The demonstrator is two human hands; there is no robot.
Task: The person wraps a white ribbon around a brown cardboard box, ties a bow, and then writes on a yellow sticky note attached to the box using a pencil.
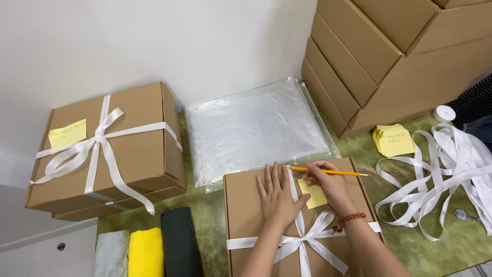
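Labelling is being carried out: the yellow sticky note [313, 195] is being written on the ribboned cardboard box [246, 215], steadied by the flat, open left hand [279, 197]. The pencil [328, 172] is being gripped by the right hand [330, 187]; pressing the note flat is judged next.
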